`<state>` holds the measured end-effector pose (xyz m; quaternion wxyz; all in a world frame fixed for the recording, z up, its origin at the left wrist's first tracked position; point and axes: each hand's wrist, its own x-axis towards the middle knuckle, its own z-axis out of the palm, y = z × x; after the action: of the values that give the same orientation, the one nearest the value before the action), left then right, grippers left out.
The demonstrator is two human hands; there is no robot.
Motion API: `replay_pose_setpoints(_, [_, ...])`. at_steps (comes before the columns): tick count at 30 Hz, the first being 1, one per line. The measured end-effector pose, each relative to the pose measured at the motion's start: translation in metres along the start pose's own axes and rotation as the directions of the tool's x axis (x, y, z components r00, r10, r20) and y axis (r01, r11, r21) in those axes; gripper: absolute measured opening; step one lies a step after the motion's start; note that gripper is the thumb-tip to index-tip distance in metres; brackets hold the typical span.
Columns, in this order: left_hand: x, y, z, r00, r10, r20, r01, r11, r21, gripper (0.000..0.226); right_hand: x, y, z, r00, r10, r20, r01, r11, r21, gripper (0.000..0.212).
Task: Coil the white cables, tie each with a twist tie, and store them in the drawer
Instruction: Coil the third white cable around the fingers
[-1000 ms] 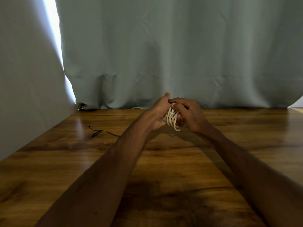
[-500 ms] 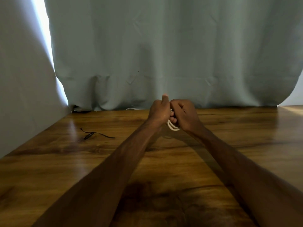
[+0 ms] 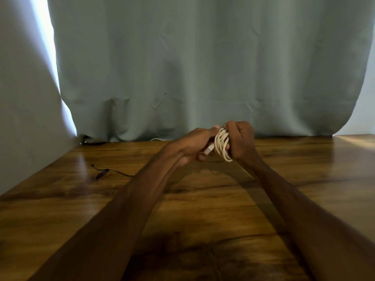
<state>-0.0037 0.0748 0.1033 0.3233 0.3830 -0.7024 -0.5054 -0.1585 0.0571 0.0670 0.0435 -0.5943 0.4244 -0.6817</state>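
worktop (image 3: 203, 199): wooden, curtain (image 3: 203, 67) along far edge.
right hand (image 3: 242, 141): grip curled round white cable coil (image 3: 222, 144), held above far centre.
left hand (image 3: 194, 142): grip pinching plug end (image 3: 209, 150), just left of coil.
thin black tie (image 3: 103, 172): far left, well apart.
step: likely finishing coil; next, fetch tie, keep loops clamped.

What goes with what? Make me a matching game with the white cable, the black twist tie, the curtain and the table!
Things:
1. white cable
2. black twist tie
3. curtain
4. table

Clues:
A. hangs behind the table
B. brown, shiny wood
C. lies by itself on the table, off to the left
D. coiled in loops, held in the right hand

Pairs: 1-D, 2-C, 3-A, 4-B
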Motion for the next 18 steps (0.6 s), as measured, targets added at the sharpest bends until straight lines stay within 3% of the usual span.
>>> replay_pose_setpoints(4, [-0.006,-0.005,-0.009,0.975,-0.006,0.221,0.041,0.987,-0.153,0.04,-0.004,-0.001,0.007,0.997,0.01,0.071,-0.017,0.995,0.097,0.043])
replay_pose_setpoints(10, [-0.011,-0.012,-0.018,0.961,0.001,0.277,0.056,0.978,-0.199,0.047,-0.009,-0.008,0.018,0.994,0.054,0.09,-0.064,0.992,0.105,0.036])
replay_pose_setpoints(12, [-0.012,-0.016,-0.017,0.976,-0.014,0.219,0.054,0.983,-0.177,0.051,-0.012,-0.011,0.022,0.995,0.034,0.097,-0.04,0.997,0.058,0.035])
replay_pose_setpoints(15, [-0.022,-0.02,-0.01,0.999,0.039,-0.033,-0.041,0.998,-0.051,0.053,-0.018,-0.01,0.03,0.995,0.007,0.1,-0.01,0.999,0.031,0.033])
replay_pose_setpoints(18, [-0.023,-0.037,-0.014,0.938,0.175,-0.298,-0.174,0.984,0.03,0.058,-0.028,-0.018,0.041,0.982,0.039,0.186,-0.056,0.994,0.091,0.032])
